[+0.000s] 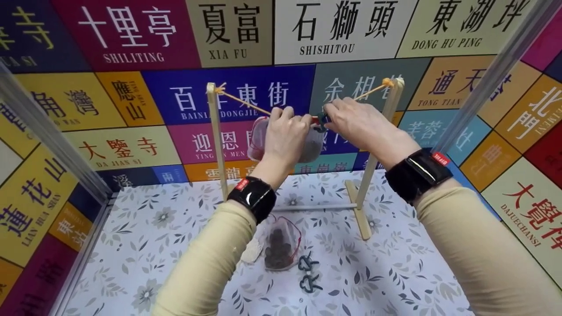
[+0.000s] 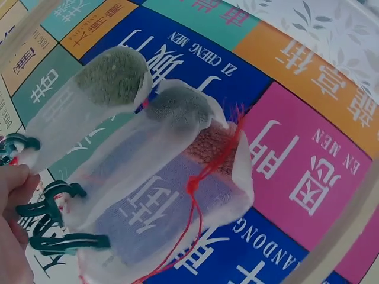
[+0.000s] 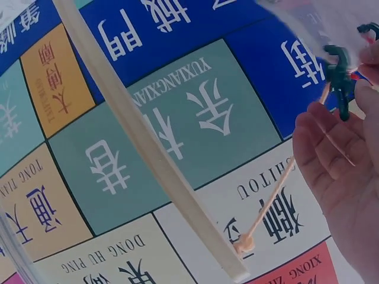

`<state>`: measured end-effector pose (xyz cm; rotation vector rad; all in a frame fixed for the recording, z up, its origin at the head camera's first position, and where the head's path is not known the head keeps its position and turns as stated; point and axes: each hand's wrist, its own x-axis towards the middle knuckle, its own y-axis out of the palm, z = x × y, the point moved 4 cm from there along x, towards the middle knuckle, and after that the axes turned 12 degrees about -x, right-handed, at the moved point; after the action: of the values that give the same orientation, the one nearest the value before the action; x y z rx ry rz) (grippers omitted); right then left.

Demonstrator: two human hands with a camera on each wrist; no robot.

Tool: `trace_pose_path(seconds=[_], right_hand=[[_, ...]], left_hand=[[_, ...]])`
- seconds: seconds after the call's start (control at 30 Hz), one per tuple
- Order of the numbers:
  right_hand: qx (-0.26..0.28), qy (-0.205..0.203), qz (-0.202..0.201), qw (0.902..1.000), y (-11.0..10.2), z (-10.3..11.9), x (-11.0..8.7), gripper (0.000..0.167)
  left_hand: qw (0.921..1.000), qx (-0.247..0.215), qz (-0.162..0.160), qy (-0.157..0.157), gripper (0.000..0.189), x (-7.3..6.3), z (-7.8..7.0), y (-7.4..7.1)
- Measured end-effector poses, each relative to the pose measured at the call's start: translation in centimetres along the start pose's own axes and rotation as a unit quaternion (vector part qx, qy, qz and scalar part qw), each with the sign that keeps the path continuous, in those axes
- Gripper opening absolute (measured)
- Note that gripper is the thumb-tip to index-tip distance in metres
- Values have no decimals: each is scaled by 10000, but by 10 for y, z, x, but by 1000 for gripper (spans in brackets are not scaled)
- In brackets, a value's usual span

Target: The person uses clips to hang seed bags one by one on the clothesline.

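An orange cord [image 1: 243, 102] spans two wooden posts, with sheer mesh drawstring bags [image 1: 312, 147] hanging from it. My left hand [image 1: 285, 138] pinches the top edge of a bag at the cord and partly covers the bags. My right hand [image 1: 362, 125] pinches a green clip [image 3: 339, 77] at the cord beside it; this clip is partly hidden in the head view. In the left wrist view, several green clips [image 2: 71, 242] grip the bag tops. Dark green grains fill the bottom of one bag [image 2: 115, 77], and reddish grains show in another [image 2: 213, 148].
The wooden stand's right post [image 1: 371, 175] rises from a foot on the flowered tabletop [image 1: 145, 245]. In front lie a mesh bag of brown pieces [image 1: 281, 250], a pale bag [image 1: 252, 250] and two green clips [image 1: 309, 283]. A sign-covered wall [image 1: 347, 30] stands behind.
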<state>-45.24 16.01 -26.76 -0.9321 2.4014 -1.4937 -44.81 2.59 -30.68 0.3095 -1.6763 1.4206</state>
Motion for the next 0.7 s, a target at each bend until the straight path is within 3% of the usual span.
trace_pose_path(seconds=[0.2,0.37,0.53,0.7], right_hand=[[55,76,-41,9999,3,11,-15,49],[188,238,-388,9988,10,19,-33,59],[339,312,-714,9964,31,36,-56,62],[728,316,-495,9956,63,61,-81,59]], left_hand=[[9988,103,-183,449,11,-22,-7,-14],[9960,112,-188,870,8,-49,-16,-20],[9945,56,-170,1031,9,-81,-21,-21],[9943,-131,-144,1047,14,-115,-24,-20]])
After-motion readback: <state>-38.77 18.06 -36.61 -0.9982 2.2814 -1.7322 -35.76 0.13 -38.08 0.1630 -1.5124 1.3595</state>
